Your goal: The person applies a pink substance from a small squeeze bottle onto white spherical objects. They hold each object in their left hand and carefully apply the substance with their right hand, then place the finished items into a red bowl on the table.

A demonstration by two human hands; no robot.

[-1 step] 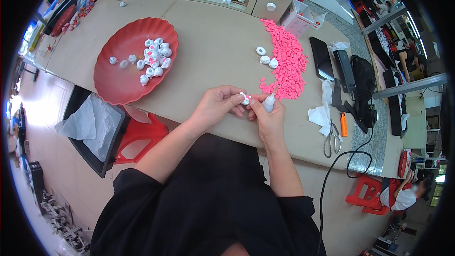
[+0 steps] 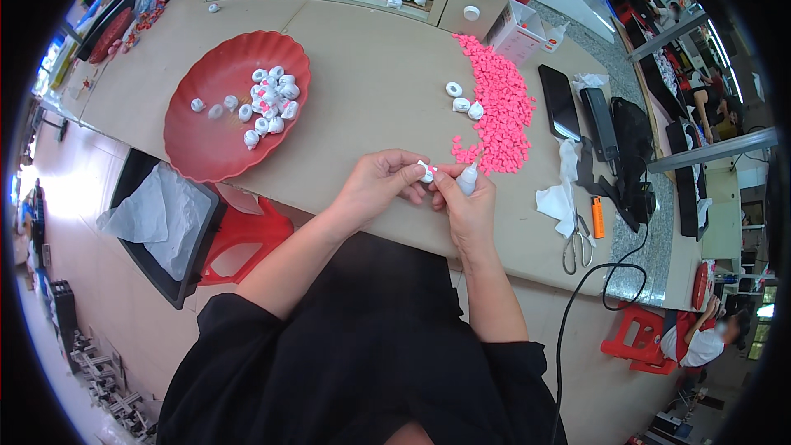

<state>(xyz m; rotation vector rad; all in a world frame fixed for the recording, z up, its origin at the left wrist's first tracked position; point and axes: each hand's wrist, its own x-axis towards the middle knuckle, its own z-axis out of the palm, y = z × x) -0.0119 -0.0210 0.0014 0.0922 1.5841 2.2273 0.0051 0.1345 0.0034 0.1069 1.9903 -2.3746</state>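
The table point(image 2: 371, 99) is wide and beige, and it carries everything. On its left part stands a big red tray point(image 2: 202, 144) with a wavy rim, and inside lie many small white ring pieces point(image 2: 265, 103). On the right part there is a long heap of pink pellets point(image 2: 501, 107), with three more white rings point(image 2: 463, 100) just beside it. Further right lie a black phone point(image 2: 559, 101), scissors point(image 2: 574, 245) and an orange lighter point(image 2: 597, 217).

At the near edge of the table the two hands meet. The left hand point(image 2: 381, 185) is closed with its fingertips on one small white piece point(image 2: 426, 172). The right hand point(image 2: 468, 206) is wrapped around a little squeeze bottle point(image 2: 467, 179), its tip pointing at the piece.

I judge the piece to be very light and rather stiff, easy to drop, so it is best pinched by the outer rim. The bottle looks soft, so the grip on its body must be gentle
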